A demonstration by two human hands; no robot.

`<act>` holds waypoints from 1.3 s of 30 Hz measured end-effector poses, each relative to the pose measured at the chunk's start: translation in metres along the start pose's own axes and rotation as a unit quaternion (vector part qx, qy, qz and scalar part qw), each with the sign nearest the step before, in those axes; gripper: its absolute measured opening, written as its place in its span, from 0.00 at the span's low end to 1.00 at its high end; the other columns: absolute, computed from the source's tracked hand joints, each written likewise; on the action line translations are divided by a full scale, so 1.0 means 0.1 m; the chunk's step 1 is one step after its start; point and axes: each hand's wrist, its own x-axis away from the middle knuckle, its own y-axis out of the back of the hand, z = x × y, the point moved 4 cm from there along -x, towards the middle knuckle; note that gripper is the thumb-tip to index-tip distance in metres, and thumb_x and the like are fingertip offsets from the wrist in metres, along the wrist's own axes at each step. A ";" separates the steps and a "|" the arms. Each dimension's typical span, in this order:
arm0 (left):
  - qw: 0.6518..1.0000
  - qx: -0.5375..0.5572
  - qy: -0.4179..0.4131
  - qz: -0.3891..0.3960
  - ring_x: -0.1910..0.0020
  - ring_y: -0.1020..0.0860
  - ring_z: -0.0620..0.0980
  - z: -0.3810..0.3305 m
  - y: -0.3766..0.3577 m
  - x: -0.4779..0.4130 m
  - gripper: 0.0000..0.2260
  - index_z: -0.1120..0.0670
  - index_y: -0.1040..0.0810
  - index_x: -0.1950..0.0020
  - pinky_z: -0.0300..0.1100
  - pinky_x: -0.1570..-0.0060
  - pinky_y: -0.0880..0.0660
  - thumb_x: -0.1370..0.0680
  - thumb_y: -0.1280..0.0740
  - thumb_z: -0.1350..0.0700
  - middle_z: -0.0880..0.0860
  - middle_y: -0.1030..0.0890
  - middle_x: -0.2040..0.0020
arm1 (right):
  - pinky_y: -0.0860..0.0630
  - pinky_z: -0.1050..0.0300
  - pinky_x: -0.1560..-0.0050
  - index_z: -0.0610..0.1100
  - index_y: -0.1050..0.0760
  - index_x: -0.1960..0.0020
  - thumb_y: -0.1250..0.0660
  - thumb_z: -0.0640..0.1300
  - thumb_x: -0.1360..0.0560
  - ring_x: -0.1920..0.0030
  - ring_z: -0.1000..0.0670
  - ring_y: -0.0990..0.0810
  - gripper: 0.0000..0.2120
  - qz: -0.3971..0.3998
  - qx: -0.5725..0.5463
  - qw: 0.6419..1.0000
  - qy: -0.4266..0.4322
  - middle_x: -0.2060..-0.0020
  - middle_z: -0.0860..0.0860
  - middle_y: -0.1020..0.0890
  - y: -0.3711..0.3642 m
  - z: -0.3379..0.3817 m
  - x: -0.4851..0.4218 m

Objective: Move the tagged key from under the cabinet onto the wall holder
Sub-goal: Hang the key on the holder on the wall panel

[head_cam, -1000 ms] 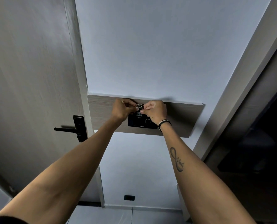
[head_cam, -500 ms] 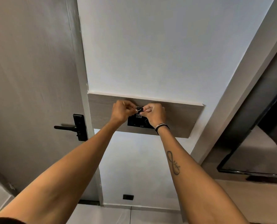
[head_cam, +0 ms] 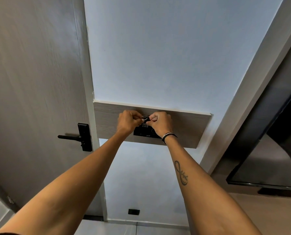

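A silver key ring (head_cam: 144, 118) with a small black-and-white tag (head_cam: 145, 125) below it sits between my two hands, right in front of a wood-grain wall panel (head_cam: 188, 128). My left hand (head_cam: 128, 122) pinches the ring's left side and my right hand (head_cam: 160, 124) pinches its right side. A black box-like holder (head_cam: 143, 134) is fixed on the panel just below the ring, partly covered by my right hand. The key itself is hidden by my fingers.
A grey door (head_cam: 36, 99) with a black lever handle (head_cam: 76, 137) stands to the left. A dark framed screen (head_cam: 266, 167) is on the right wall. A black socket (head_cam: 133, 211) sits low on the white wall.
Both hands stay on the ring at the panel with little motion. The view has swung slightly, so the dark screen on the right shows more.
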 end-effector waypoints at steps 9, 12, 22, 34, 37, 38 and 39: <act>0.997 -0.077 -0.022 0.006 0.56 0.12 0.47 -0.05 0.07 0.07 0.07 0.54 0.11 0.47 0.46 0.47 0.16 0.25 0.21 0.58 0.51 0.09 0.56 | 0.16 0.52 0.52 0.50 0.14 0.51 0.23 0.49 0.26 0.53 0.48 0.14 0.06 -0.041 0.070 0.996 0.033 0.55 0.53 0.11 0.17 -0.02 0.06; 0.991 -0.128 -0.036 -0.008 0.51 0.12 0.51 -0.06 0.08 0.10 0.09 0.53 0.12 0.44 0.48 0.46 0.17 0.24 0.23 0.55 0.51 0.09 0.51 | 0.16 0.47 0.51 0.49 0.15 0.50 0.28 0.48 0.23 0.47 0.44 0.15 0.05 -0.075 0.113 0.989 0.061 0.53 0.50 0.11 0.24 -0.01 0.11; 0.933 -0.304 -0.163 -0.103 0.37 0.19 0.62 -0.16 0.20 0.29 0.20 0.59 0.20 0.32 0.54 0.49 0.17 0.23 0.27 0.55 0.58 0.20 0.32 | 0.22 0.43 0.43 0.44 0.19 0.42 0.29 0.44 0.25 0.39 0.40 0.21 0.12 -0.201 0.239 0.941 0.131 0.43 0.44 0.20 0.43 -0.21 0.26; 0.924 -0.343 -0.166 -0.032 0.12 0.59 0.54 0.07 0.06 0.23 0.35 0.57 0.57 0.12 0.53 0.13 0.54 0.13 0.45 0.45 0.55 0.59 0.12 | 0.45 0.40 0.16 0.40 0.44 0.16 0.39 0.54 0.17 0.14 0.41 0.49 0.35 -0.134 0.323 0.930 0.117 0.15 0.39 0.47 0.30 -0.38 0.25; 0.920 -0.352 -0.168 -0.033 0.12 0.59 0.54 0.08 0.05 0.23 0.35 0.58 0.57 0.13 0.54 0.13 0.54 0.13 0.45 0.44 0.55 0.59 0.12 | 0.47 0.40 0.16 0.40 0.48 0.16 0.39 0.55 0.16 0.14 0.41 0.52 0.36 -0.126 0.329 0.929 0.117 0.15 0.40 0.50 0.29 -0.38 0.25; 0.919 -0.355 -0.167 -0.034 0.12 0.60 0.54 0.10 0.04 0.21 0.35 0.58 0.57 0.13 0.54 0.13 0.55 0.13 0.45 0.43 0.54 0.60 0.12 | 0.47 0.40 0.15 0.40 0.49 0.16 0.40 0.55 0.16 0.14 0.41 0.52 0.36 -0.127 0.331 0.927 0.120 0.15 0.40 0.51 0.28 -0.40 0.23; 0.921 -0.349 -0.171 -0.033 0.12 0.60 0.54 0.07 0.06 0.23 0.35 0.57 0.57 0.13 0.54 0.13 0.55 0.13 0.46 0.43 0.54 0.60 0.12 | 0.47 0.40 0.15 0.41 0.49 0.15 0.40 0.55 0.16 0.14 0.41 0.53 0.36 -0.123 0.328 0.929 0.121 0.15 0.40 0.52 0.29 -0.38 0.25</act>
